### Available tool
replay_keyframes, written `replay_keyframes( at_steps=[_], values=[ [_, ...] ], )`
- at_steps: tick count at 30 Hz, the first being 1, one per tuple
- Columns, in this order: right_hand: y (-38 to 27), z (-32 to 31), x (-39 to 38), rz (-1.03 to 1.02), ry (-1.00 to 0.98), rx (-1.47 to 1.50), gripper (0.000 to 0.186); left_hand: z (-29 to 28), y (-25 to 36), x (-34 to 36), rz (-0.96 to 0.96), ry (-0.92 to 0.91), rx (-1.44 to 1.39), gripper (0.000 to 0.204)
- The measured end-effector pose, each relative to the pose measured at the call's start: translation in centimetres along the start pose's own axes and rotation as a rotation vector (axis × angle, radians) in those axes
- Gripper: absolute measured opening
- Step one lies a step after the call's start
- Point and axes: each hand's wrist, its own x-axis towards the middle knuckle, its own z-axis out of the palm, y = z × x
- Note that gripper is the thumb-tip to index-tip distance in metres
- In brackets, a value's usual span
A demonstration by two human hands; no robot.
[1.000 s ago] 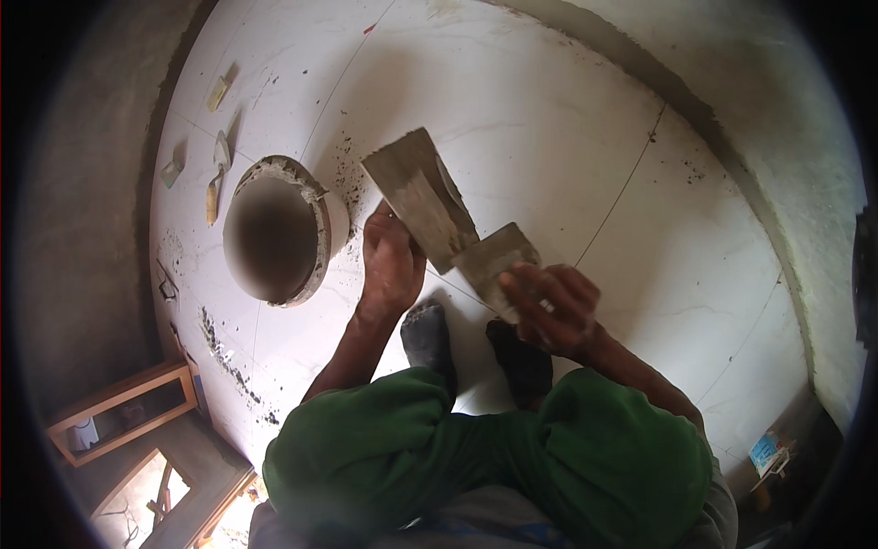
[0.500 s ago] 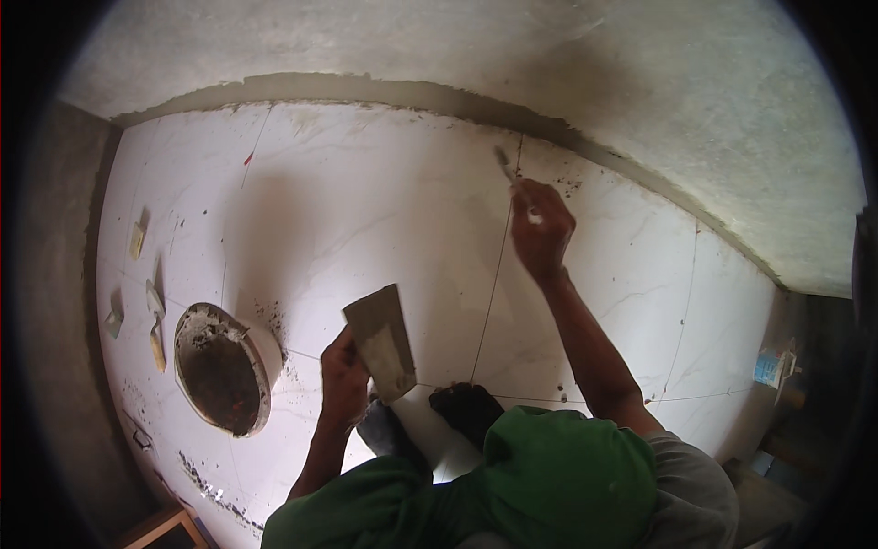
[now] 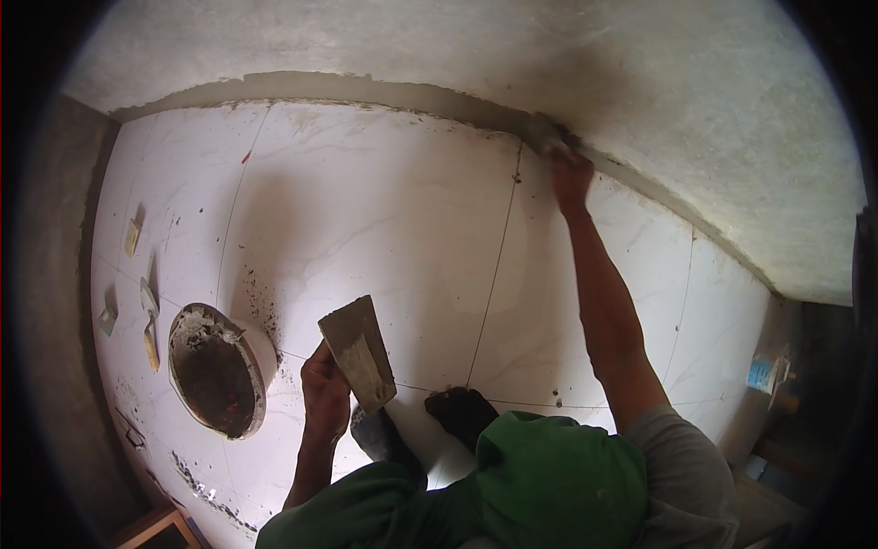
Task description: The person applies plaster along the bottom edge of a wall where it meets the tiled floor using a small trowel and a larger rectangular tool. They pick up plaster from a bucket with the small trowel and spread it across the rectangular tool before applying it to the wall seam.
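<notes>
Nearest the lens, knees covered by green cloth trousers are seen, with dark-covered feet set on the floor of white marbled tiles. Just beyond, a flat rectangular grey plate smeared with mortar is gripped from below by the left hand, fingers closed at its underside; it is held tilted, above the tiles. To its left, a round pale bucket with a mortar-crusted rim is stood, dark grey mortar contained in it. Farther left, a trowel with a wooden handle is laid down, a small flat scraper and a small pale yellowish block near it.

At the far edge, a flat grey tool, blurred, is gripped in the right hand, arm extended. It is held at the dark grey mortar strip along the wall's foot; exact contact cannot be told. Above, a rough grey wall is seen.
</notes>
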Motion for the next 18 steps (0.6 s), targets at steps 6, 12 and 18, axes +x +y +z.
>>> replay_keyframes(
  at_steps=[6, 12, 18],
  values=[
    [-0.5, 1.7, -2.6, -0.275, 0.154, 0.068, 0.040, -0.4, -1.2, -1.2, 0.017, -0.041, -0.048, 0.039],
    [-3.0, 4.7, -1.4, -0.142, 0.068, -0.195, 0.033, 0.2, 0.9, -0.3, 0.084, -0.004, 0.013, 0.039],
    [-4.6, 2.4, -3.8, -0.035, 0.140, -0.031, 0.035, -1.6, -1.0, -2.6, 0.022, 0.055, -0.024, 0.037]
  ],
)
